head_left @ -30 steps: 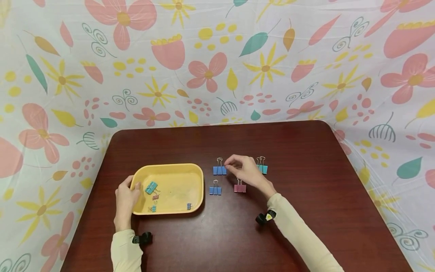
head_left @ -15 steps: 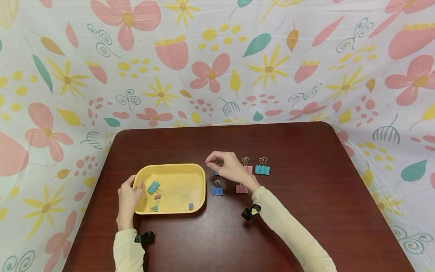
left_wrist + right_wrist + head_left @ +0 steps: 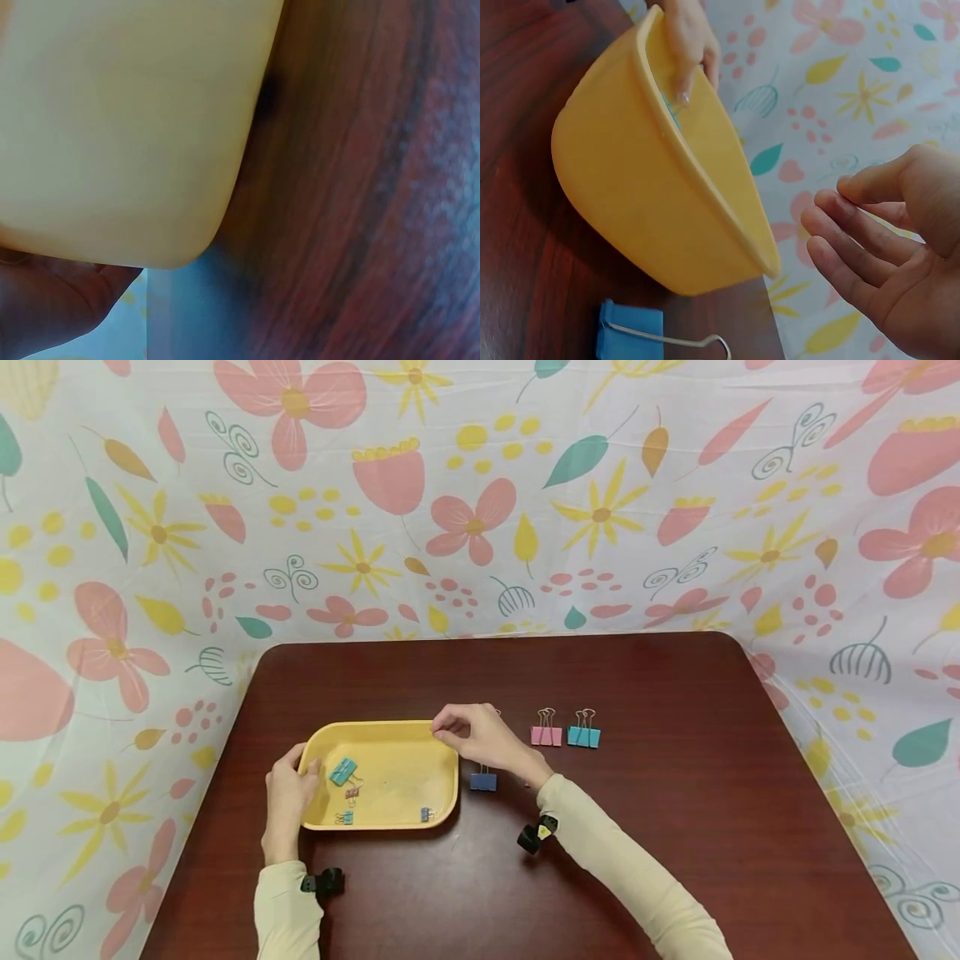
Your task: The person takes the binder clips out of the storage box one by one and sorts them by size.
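Note:
My left hand [image 3: 288, 797] grips the left end of a yellow tray [image 3: 453, 777], thumb over the rim and inside. Beyond the tray's right rim, my right hand [image 3: 483, 739] is raised with fingers bent and thumb close to the index finger; nothing shows between them in the right wrist view. Inside the tray lie a teal binder clip [image 3: 343, 772], a small red one [image 3: 352, 793], a small teal one [image 3: 347, 817] and a small blue one [image 3: 425, 814]. A blue binder clip [image 3: 483, 782] stands below the right hand, which hides most of another.
Right of the hand stand a pink binder clip [image 3: 546, 735] and a larger teal binder clip [image 3: 583, 737]. A darker pink clip is nearly hidden beneath the right wrist. The brown table [image 3: 660, 827] ends at a flowered cloth [image 3: 480, 527] behind.
My right hand has moved left from above the standing clips to the tray's right rim, uncovering the pink and teal clips. The left hand keeps its hold on the tray.

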Action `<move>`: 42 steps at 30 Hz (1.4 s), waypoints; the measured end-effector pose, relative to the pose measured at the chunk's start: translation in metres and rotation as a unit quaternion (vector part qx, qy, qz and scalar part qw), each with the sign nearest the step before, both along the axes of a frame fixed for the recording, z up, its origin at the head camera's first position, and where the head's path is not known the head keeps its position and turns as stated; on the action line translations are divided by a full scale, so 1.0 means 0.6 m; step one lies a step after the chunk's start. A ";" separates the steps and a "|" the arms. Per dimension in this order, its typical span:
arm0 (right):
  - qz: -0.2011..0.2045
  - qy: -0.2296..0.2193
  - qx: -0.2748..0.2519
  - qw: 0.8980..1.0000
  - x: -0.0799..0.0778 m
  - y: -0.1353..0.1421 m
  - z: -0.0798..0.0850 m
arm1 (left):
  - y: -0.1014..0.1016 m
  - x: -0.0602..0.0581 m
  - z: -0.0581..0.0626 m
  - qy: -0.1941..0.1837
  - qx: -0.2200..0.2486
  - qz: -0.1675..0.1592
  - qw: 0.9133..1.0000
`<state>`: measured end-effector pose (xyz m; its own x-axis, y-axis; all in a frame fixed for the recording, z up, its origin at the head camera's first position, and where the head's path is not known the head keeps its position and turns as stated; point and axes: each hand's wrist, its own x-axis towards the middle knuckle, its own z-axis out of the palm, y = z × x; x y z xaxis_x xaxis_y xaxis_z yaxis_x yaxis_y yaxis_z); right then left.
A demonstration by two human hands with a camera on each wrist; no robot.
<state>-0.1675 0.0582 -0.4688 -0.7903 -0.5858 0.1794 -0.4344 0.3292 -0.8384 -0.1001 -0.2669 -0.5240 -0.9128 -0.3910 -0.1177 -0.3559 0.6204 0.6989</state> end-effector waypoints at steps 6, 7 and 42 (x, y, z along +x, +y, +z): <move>0.012 0.003 0.005 1.000 0.004 -0.020 -0.006 | 0.001 0.002 -0.001 -0.003 0.001 0.007 1.000; 0.015 0.004 0.005 1.000 0.004 -0.024 -0.008 | 0.001 0.002 -0.001 -0.003 0.001 0.008 1.000; 0.109 -0.024 0.049 0.993 0.007 -0.152 -0.016 | -0.001 -0.004 0.003 -0.031 0.027 0.014 0.999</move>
